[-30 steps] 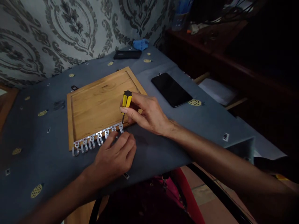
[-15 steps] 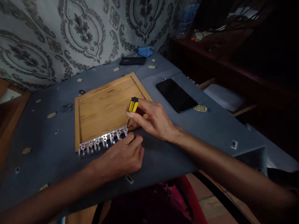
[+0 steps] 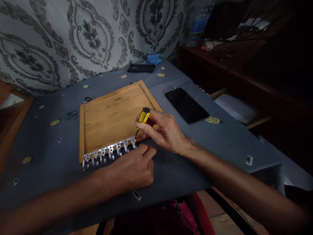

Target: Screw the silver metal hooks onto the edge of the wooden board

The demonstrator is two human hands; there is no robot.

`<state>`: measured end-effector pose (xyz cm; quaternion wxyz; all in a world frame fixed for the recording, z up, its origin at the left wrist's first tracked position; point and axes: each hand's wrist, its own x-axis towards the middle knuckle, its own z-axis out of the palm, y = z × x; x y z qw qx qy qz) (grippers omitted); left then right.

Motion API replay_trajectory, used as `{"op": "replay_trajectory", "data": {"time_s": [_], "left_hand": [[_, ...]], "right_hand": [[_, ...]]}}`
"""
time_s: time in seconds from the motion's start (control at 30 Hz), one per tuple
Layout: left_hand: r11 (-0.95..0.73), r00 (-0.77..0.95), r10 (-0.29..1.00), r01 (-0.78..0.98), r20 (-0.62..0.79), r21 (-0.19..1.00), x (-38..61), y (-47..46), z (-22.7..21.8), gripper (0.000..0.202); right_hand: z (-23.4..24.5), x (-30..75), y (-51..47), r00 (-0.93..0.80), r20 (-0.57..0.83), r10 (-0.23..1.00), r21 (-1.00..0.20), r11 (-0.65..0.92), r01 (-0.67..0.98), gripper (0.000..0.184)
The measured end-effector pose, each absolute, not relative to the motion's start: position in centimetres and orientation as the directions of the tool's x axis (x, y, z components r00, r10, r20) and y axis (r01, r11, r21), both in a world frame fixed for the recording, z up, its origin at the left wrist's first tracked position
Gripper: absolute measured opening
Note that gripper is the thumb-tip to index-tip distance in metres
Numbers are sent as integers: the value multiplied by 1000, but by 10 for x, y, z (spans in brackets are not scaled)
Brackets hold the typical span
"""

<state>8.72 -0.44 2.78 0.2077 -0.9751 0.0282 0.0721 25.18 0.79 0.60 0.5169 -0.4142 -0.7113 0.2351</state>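
Note:
My right hand [image 3: 162,130] pinches the yellow-and-black handle of a small screwdriver [image 3: 144,116]. Its shaft slants down, and the tip meets the right end of a silver metal hook rail [image 3: 111,147]. That rail, with several curved hooks, lies along the near edge of a framed wooden board [image 3: 110,120]. My left hand [image 3: 134,164] is closed with curled fingers just below the rail's right end. Its fingertips are hidden, so I cannot tell what they grip.
A black smartphone [image 3: 187,105] lies right of the board on the grey-blue tablecloth [image 3: 49,156]. Behind the board are a dark flat case [image 3: 141,68] and a crumpled blue cloth [image 3: 154,58]. An open drawer [image 3: 236,107] is at the right.
The whole view has shifted slightly, moving everything a little down and right. The screwdriver leans a bit more to the right, its tip still at the rail's right end. Both grips look the same.

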Motion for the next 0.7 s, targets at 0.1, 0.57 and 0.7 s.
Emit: {"op": "replay_trajectory", "data": {"time_s": [0.1,0.57,0.7], "left_hand": [[-910,990,-26,-82,-142,-407,87,-4,27,23],[-909,996,76,87,43,-408,82,-3,19,19],[-967,966,124,170,229,-192,73,-5,29,25]], "right_hand": [[7,252,7,-122,529,840,-764,534,361,24],[6,253,8,-144,533,834,-719,536,443,24],[5,254,8,-147,541,828,-715,545,439,22]]}}
